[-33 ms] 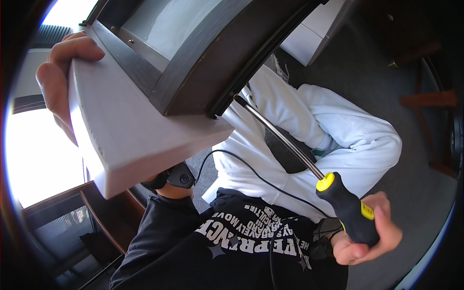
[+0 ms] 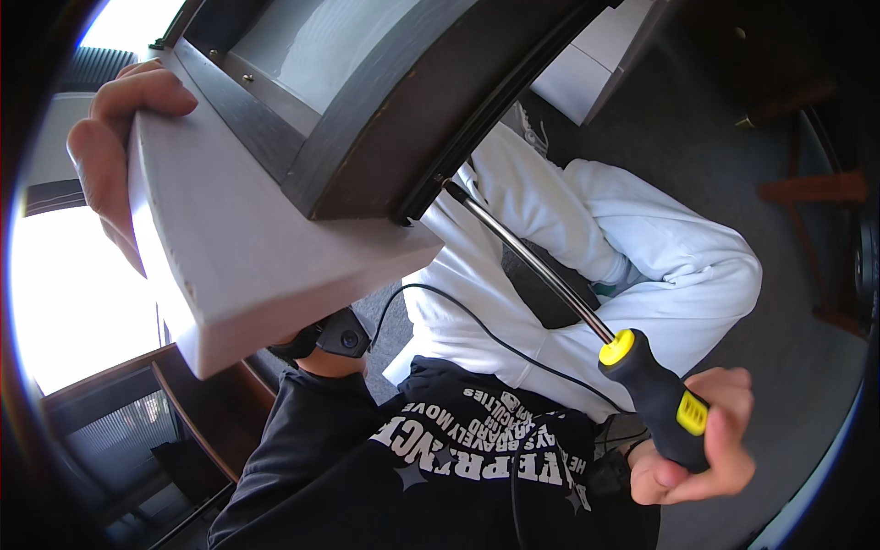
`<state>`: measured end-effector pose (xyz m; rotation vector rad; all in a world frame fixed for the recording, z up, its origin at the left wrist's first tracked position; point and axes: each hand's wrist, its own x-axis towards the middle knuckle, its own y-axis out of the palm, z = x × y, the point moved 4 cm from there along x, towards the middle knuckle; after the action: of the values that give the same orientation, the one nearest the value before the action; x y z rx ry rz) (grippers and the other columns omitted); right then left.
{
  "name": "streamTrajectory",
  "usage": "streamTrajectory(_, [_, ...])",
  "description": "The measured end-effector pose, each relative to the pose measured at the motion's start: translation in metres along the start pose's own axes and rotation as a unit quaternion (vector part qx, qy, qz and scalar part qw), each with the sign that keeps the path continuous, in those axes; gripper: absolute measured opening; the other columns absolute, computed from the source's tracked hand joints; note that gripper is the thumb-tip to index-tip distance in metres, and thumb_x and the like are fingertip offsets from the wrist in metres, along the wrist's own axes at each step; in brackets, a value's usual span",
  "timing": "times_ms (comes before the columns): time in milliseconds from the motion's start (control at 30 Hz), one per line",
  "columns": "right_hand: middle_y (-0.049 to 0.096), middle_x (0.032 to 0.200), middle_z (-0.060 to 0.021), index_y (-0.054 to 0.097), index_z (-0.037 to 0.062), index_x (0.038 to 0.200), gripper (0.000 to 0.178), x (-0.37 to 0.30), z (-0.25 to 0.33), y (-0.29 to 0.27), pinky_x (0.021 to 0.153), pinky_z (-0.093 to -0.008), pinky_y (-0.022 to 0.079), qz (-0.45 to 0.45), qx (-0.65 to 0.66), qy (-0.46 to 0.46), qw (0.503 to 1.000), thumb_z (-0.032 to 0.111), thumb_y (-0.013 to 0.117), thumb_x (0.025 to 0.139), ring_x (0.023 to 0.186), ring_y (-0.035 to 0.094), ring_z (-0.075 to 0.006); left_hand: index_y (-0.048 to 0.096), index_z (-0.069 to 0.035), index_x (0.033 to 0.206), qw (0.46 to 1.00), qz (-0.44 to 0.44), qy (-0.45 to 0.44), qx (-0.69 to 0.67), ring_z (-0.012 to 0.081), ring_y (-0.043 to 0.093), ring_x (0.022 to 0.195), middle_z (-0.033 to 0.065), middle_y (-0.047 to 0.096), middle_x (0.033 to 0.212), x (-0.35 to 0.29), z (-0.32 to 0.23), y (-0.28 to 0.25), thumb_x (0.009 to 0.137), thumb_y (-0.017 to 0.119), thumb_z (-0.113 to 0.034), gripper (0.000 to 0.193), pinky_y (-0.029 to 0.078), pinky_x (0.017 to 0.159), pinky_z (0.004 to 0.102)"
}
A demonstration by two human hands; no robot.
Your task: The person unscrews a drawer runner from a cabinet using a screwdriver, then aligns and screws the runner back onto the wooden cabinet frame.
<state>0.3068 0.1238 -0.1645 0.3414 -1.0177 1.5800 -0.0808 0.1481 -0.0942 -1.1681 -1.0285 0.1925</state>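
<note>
A drawer is tilted up in front of me, with a white front panel and a dark wood-grain side. My left hand wraps its fingers over the panel's outer edge; part of that hand is hidden behind the panel. A black metal slide rail runs along the drawer side. Against the rail's near end rests the tip of a long-shafted screwdriver, at a small screw. My right hand is closed around its black and yellow handle.
My legs in white trousers are crossed on the grey carpet below. A black cable loops across my lap. White drawer fronts stand beyond, and wooden furniture legs are at the right. A glass-fronted cabinet is at the lower left.
The screwdriver handle has turned a little, showing more of its yellow patch. My right hand has shifted slightly left with it. The drawer and my left hand are nearly still.
</note>
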Motion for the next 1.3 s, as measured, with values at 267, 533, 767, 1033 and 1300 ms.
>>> streamTrajectory(267, [0.053, 0.090, -0.0257, 0.029, -0.0003, 0.139, 0.095, -0.004, -0.005, 0.009, 0.047, -0.0280, 0.036, -0.085, 0.068, -0.006, 0.994, 0.074, 0.048, 0.083, 0.058, 0.047, -0.0224, 0.021, -0.028, 0.151, 1.000, -0.012, 0.009, -0.010, 0.0278, 0.047, 0.122, 0.0103, 0.053, 0.119, -0.002, 0.002, 0.000, 0.093, 0.052, -0.046, 0.069, 0.033, 0.110, 0.0509])
streamTrajectory(533, [0.048, 0.102, -0.0218, 0.048, 0.0133, 0.121, 0.038, 0.003, 0.000, -0.002, 0.053, -0.0334, 0.038, 0.024, 0.008, -0.001, 1.000, 0.029, 0.052, 0.087, 0.064, 0.048, -0.0235, 0.024, -0.025, 0.150, 0.999, -0.034, 0.028, -0.024, 0.0271, 0.053, 0.114, 0.0136, 0.056, 0.116, 0.000, 0.005, 0.001, 0.093, 0.049, -0.050, 0.067, 0.042, 0.100, 0.0459])
streamTrajectory(767, [0.053, 0.071, -0.0119, 0.034, -0.0057, 0.131, 0.102, -0.013, -0.003, 0.007, 0.048, -0.0298, 0.037, -0.086, 0.041, 0.130, 0.987, 0.082, 0.037, 0.079, 0.051, 0.050, -0.0190, 0.024, -0.027, 0.149, 1.000, 0.005, 0.026, -0.014, 0.0274, 0.047, 0.124, 0.0104, 0.054, 0.119, 0.002, 0.001, -0.006, 0.095, 0.049, -0.044, 0.062, 0.033, 0.110, 0.0508])
streamTrajectory(1033, [0.050, 0.083, -0.0157, 0.033, 0.0073, 0.136, 0.069, -0.009, 0.000, -0.001, 0.048, -0.0324, 0.036, -0.063, -0.009, 0.000, 0.998, 0.053, 0.053, 0.088, 0.063, 0.051, -0.0223, 0.026, -0.027, 0.148, 0.999, 0.037, 0.028, -0.009, 0.0273, 0.046, 0.124, 0.0102, 0.054, 0.120, 0.001, 0.004, -0.010, 0.096, 0.047, -0.044, 0.059, 0.033, 0.110, 0.0508])
streamTrajectory(1300, [0.046, 0.058, -0.0073, 0.047, -0.0038, 0.111, 0.076, -0.018, -0.001, -0.003, 0.050, -0.0313, 0.036, -0.123, -0.004, 0.125, 0.984, 0.069, 0.038, 0.090, 0.047, 0.045, -0.0172, 0.027, -0.027, 0.147, 1.000, -0.003, 0.021, -0.020, 0.0278, 0.047, 0.123, 0.0097, 0.054, 0.119, 0.002, 0.001, -0.001, 0.097, 0.045, -0.043, 0.056, 0.035, 0.108, 0.0494])
